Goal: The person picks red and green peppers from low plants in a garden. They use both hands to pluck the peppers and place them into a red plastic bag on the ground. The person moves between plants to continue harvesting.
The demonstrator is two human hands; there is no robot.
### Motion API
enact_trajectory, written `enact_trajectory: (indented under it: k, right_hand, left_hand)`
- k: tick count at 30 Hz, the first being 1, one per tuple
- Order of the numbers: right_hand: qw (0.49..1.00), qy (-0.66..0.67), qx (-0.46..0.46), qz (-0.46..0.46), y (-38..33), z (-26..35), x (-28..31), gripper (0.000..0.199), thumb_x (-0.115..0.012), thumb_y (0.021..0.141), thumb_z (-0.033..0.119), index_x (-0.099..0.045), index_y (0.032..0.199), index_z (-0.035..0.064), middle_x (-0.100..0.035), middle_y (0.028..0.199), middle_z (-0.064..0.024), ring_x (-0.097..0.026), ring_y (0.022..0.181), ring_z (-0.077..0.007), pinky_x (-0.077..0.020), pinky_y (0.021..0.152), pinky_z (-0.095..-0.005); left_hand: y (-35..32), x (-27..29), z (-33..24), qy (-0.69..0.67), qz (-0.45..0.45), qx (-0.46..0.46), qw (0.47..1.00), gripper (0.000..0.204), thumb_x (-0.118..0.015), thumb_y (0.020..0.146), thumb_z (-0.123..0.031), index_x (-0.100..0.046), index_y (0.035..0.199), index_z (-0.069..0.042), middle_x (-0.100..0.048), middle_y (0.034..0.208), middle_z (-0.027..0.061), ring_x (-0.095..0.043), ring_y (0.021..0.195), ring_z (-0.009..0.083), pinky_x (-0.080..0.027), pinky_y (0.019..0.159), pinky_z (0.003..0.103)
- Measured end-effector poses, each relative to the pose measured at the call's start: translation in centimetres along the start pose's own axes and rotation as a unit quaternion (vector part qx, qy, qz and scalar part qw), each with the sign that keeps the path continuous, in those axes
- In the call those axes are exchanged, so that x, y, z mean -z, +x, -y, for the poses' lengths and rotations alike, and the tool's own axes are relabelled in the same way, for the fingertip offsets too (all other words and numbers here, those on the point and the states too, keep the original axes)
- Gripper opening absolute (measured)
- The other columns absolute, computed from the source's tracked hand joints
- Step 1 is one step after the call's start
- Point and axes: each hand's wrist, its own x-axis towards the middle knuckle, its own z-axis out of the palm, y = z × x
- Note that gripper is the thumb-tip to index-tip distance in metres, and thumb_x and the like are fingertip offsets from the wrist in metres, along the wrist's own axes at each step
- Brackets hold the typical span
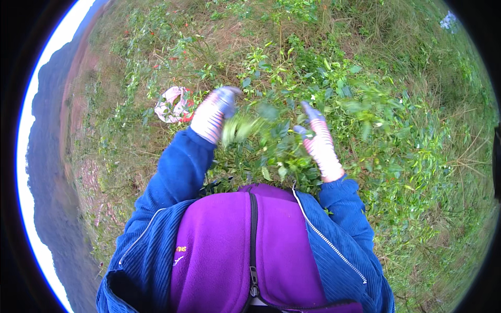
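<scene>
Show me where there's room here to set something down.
Perhaps the dry-grass patch ahead, not fully bare, between red-dotted plants on the left and leafy green plants on the right. Crowded: the gap between left hand and right hand, filled with foliage.

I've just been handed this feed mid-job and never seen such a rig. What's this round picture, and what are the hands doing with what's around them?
No machine here: a person wears a wide fisheye camera on the head, looking down, so edges bend. The blue jacket and purple top are the wearer's. Both hands wear striped gloves. The left hand is beside a green blur; whether it holds that is unclear. The right hand, thumb and finger apart, is among leafy plants. Beyond the left hand lies something pink and white, perhaps a bag.
</scene>
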Motion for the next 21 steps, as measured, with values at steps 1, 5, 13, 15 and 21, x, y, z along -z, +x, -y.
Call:
enact_trajectory:
  k: [1, 5, 13, 15, 21]
  right_hand:
    - [0.998, -0.034, 0.038, -0.040, -0.2, 0.0, 1.1, 0.064, -0.072, 0.080, 0.005, -0.048, 0.138, 0.0137, -0.057, 0.119, -0.0189, -0.057, 0.108, -0.0329, -0.0484, 0.094, -0.0376]
    - [0.987, 0.086, -0.135, -0.027, -1.5, -0.9, 3.8, 0.062, -0.056, 0.078, -0.007, -0.050, 0.137, 0.0123, -0.055, 0.125, -0.0146, -0.059, 0.100, -0.0220, -0.0501, 0.087, -0.0332]
    - [0.925, 0.204, -0.274, -0.168, -3.2, -3.5, 7.9, 0.031, -0.047, 0.093, 0.001, -0.055, 0.123, 0.0047, -0.060, 0.117, -0.0117, -0.061, 0.090, -0.0137, -0.0507, 0.074, -0.0248]
    - [0.918, 0.181, -0.258, -0.240, -2.4, -4.7, 8.5, 0.032, -0.047, 0.093, 0.000, -0.052, 0.124, 0.0031, -0.055, 0.126, -0.0127, -0.062, 0.093, -0.0156, -0.0505, 0.073, -0.0244]
    - [0.894, 0.298, -0.334, -0.028, 0.8, -8.2, 5.1, 0.054, -0.049, 0.094, 0.007, -0.035, 0.146, 0.0111, -0.049, 0.139, -0.0116, -0.049, 0.120, -0.0217, -0.0411, 0.097, -0.0303]
  left_hand:
    - [-0.2, 1.1, -1.1, -0.060, -0.033, -0.028, 0.997, 0.029, -0.059, 0.096, -0.023, -0.057, 0.116, -0.002, -0.040, 0.067, -0.0051, -0.037, 0.056, 0.0075, -0.034, 0.053, 0.024]
    - [-1.8, 4.8, -4.4, -0.184, -0.032, -0.104, 0.977, 0.045, -0.061, 0.094, -0.025, -0.048, 0.127, 0.002, -0.039, 0.067, -0.0027, -0.040, 0.059, 0.0106, -0.035, 0.054, 0.025]
    - [-5.6, 4.5, -5.3, -0.218, -0.170, -0.085, 0.957, 0.036, -0.061, 0.094, -0.019, -0.055, 0.126, -0.004, -0.061, 0.092, 0.0034, -0.058, 0.078, 0.0163, -0.052, 0.066, 0.029]
    - [-6.0, 3.9, -5.1, -0.222, -0.153, -0.073, 0.960, 0.038, -0.061, 0.095, -0.021, -0.054, 0.127, -0.002, -0.059, 0.091, 0.0032, -0.057, 0.077, 0.0152, -0.052, 0.068, 0.028]
    - [-6.7, 2.2, -5.3, -0.171, -0.049, -0.053, 0.983, 0.039, -0.056, 0.098, -0.022, -0.051, 0.129, 0.001, -0.039, 0.068, -0.0032, -0.039, 0.059, 0.0084, -0.034, 0.054, 0.024]
